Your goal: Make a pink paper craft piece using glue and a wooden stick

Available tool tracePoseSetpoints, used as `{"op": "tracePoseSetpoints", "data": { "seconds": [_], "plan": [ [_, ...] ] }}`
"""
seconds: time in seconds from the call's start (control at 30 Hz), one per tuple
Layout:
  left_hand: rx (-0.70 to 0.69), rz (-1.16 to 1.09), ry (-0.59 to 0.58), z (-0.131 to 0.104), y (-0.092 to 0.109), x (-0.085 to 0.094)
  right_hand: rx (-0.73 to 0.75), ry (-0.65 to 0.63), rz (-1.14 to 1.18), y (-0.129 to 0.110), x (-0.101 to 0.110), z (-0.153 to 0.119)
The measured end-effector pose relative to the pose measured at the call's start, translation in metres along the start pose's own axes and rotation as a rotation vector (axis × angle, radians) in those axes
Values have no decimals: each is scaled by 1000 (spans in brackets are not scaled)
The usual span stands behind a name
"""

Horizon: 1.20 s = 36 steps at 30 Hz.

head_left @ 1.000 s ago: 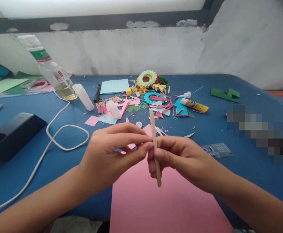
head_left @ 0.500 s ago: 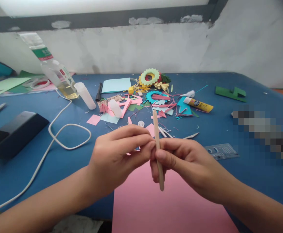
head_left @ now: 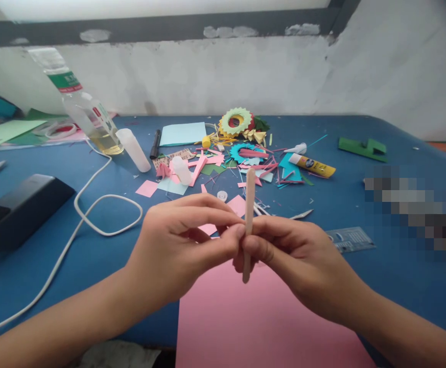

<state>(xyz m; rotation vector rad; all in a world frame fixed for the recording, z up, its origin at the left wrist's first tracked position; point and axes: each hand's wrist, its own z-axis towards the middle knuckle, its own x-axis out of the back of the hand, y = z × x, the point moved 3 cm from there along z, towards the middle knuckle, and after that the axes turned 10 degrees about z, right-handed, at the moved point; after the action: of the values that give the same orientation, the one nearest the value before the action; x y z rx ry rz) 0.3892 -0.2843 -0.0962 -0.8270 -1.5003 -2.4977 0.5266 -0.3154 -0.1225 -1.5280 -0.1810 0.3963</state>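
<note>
A wooden craft stick (head_left: 250, 197) stands nearly upright in front of me, over a large pink sheet of paper (head_left: 253, 322). My right hand (head_left: 303, 255) pinches it between thumb and bent fingers, the thumb lying across its lower half. From the other side, my left hand (head_left: 192, 235) reaches in with thumb and forefinger closed together, right against the stick's left edge. Whatever lies between those left fingertips is too small or hidden to make out. Behind the hands lie pink paper pieces (head_left: 238, 205) and a small white cap (head_left: 221, 196).
Paper scraps and a blue paper ring (head_left: 241, 152) fill the middle back. A yellow glue tube (head_left: 312, 165), a stencil ruler (head_left: 353, 239) and a green cutout (head_left: 362, 148) lie rightward. Leftward are a tilted-looking bottle (head_left: 88, 120), a white cable (head_left: 64, 258) and a dark wedge-shaped device (head_left: 27, 212).
The stick has swung from leaning left at its top to leaning slightly right, and has risen a little. Both hands stay together around it.
</note>
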Motion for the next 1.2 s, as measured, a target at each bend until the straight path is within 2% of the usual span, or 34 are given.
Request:
{"op": "tracePoseSetpoints", "data": {
  "seconds": [0.2, 0.33, 0.47, 0.63, 0.8, 0.93, 1.2],
  "plan": [
    [-96, 157, 49, -2, 2, -1, 115, 54, -242, -1, 0, 0],
    [-103, 189, 101, -3, 2, -1, 118, 62, -263, -2, -2, -1],
    [-58, 154, 101, -2, 1, -2, 34, 34, -113, -1, -4, 0],
    [-4, 51, 69, -2, -2, -1, -101, -28, 202, 7, -3, -1],
    [55, -47, 26, -3, -6, -2, -138, -20, 493, 11, 0, -1],
    [87, -68, -3, -2, -7, -2, -169, -40, 575, 10, -1, -1],
    [165, -261, -15, -1, -15, 0, -204, -27, 681, 11, -2, -1]
  ]
}}
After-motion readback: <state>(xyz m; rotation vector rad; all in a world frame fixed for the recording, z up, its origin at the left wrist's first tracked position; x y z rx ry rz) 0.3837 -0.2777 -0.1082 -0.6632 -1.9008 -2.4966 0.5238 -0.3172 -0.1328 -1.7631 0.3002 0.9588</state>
